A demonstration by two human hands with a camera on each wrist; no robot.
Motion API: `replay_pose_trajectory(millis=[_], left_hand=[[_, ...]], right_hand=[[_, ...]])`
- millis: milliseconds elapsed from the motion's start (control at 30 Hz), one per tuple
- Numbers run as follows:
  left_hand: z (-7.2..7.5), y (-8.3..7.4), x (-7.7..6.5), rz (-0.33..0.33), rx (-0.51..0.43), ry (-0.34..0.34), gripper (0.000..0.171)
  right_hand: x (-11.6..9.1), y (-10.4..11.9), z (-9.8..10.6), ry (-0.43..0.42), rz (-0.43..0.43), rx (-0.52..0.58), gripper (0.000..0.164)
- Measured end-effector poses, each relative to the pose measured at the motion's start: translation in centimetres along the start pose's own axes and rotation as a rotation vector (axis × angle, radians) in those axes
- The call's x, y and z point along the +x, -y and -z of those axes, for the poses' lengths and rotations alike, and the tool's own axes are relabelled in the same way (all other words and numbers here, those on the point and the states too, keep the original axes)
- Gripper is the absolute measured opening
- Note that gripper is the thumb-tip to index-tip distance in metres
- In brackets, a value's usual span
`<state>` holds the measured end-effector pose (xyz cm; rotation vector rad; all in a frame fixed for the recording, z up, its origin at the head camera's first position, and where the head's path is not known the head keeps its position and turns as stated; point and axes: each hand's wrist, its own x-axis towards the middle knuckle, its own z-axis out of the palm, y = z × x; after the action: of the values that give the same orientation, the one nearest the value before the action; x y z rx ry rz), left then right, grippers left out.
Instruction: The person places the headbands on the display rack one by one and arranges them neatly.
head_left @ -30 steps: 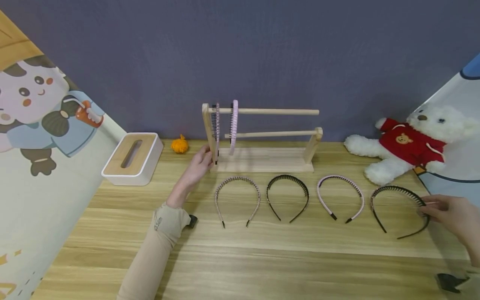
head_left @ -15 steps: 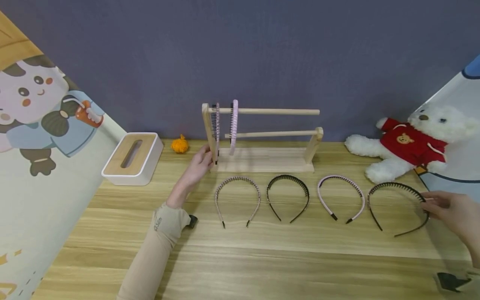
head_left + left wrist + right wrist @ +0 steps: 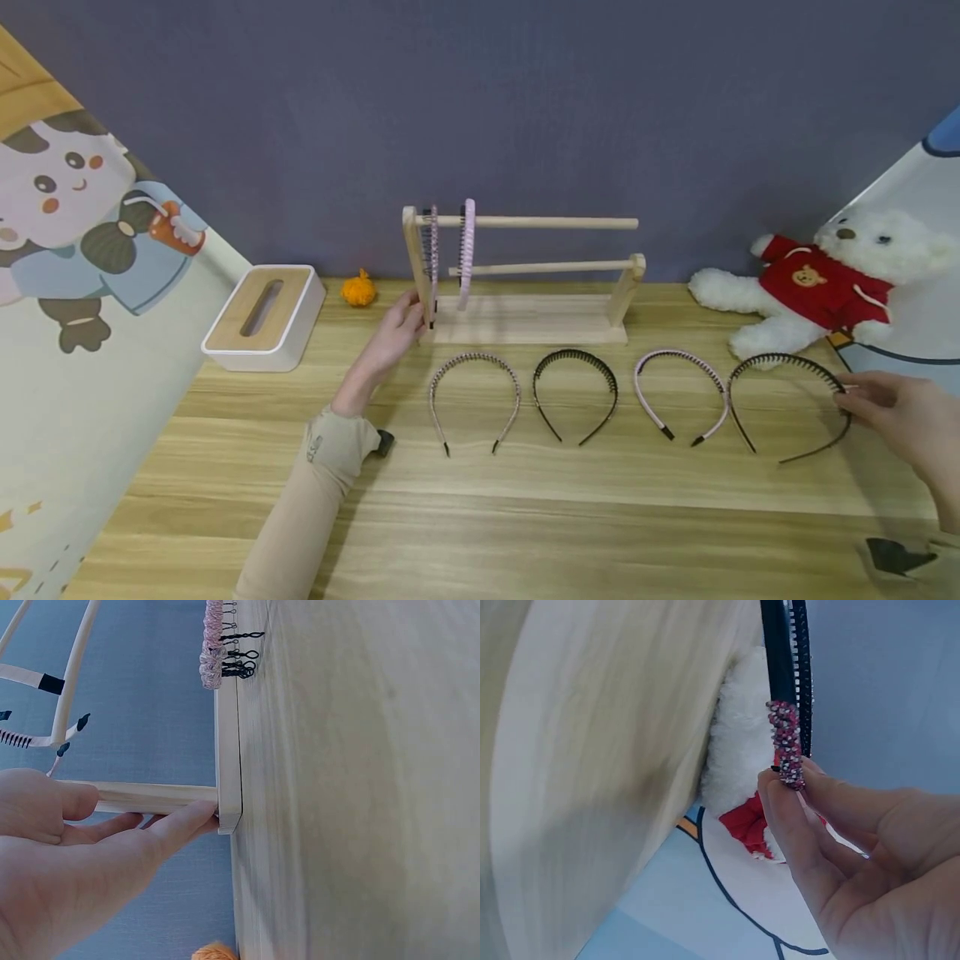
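My right hand [image 3: 900, 412] pinches one side of a black toothed headband [image 3: 786, 358], held up off the table at the right. A band of pink and silver beads [image 3: 786, 742] shows at the pinch in the right wrist view. My left hand [image 3: 397, 333] grips the left upright of a wooden rack [image 3: 525, 319], thumb on one side and fingers on the other in the left wrist view. Two headbands hang at the rack's left end, one of them a pink wrapped headband [image 3: 467, 250]. On the table lie a beaded headband [image 3: 474, 357], a black headband [image 3: 576, 354] and a pink headband [image 3: 722, 392].
A white tissue box [image 3: 285, 358] with a wooden lid stands at the left, and a small orange ornament [image 3: 359, 289] sits beside the rack. A white teddy bear [image 3: 780, 342] in a red sweater leans at the right wall. Behind the rack rises a blue-grey wall [image 3: 525, 100].
My right hand has lifted the black headband slightly and carried it left, so it now overlaps the pink headband's edge. My left hand has stayed on the rack.
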<state>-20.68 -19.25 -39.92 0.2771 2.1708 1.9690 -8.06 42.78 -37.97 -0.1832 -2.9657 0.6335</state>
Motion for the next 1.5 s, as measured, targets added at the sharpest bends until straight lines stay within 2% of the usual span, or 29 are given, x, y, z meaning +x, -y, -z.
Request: replay_pose_trajectory(millis=[167,400,600,800,1067,1233,1500], left_hand=[[0.0,-0.1,0.0,-0.005,0.004,-0.003,0.052],[0.0,0.0,0.0,-0.009,-0.004,0.002,0.052],[0.0,0.1,0.1,-0.006,-0.004,0.001,0.052],[0.0,0.0,0.0,0.000,0.000,0.003,0.053],[-0.1,-0.1,0.0,-0.001,0.002,0.002,0.053],[0.0,0.1,0.1,-0.004,0.035,-0.006,0.053],[0.0,0.0,0.0,0.003,0.062,-0.010,0.053]], right_hand=[[-0.1,1.1,0.3,-0.031,0.020,0.012,0.029],[0.0,2.1,0.6,-0.035,-0.023,-0.005,0.032],[0.2,2.7,0.8,-0.044,-0.013,0.006,0.031],[0.3,3.9,1.1,-0.096,0.026,-0.012,0.030],[0.2,6.1,1.3,-0.185,0.085,0.089,0.027],[0.2,7.5,1.5,-0.260,0.091,0.051,0.029],[-0.2,9.4,1.9,-0.278,0.084,0.055,0.032]])
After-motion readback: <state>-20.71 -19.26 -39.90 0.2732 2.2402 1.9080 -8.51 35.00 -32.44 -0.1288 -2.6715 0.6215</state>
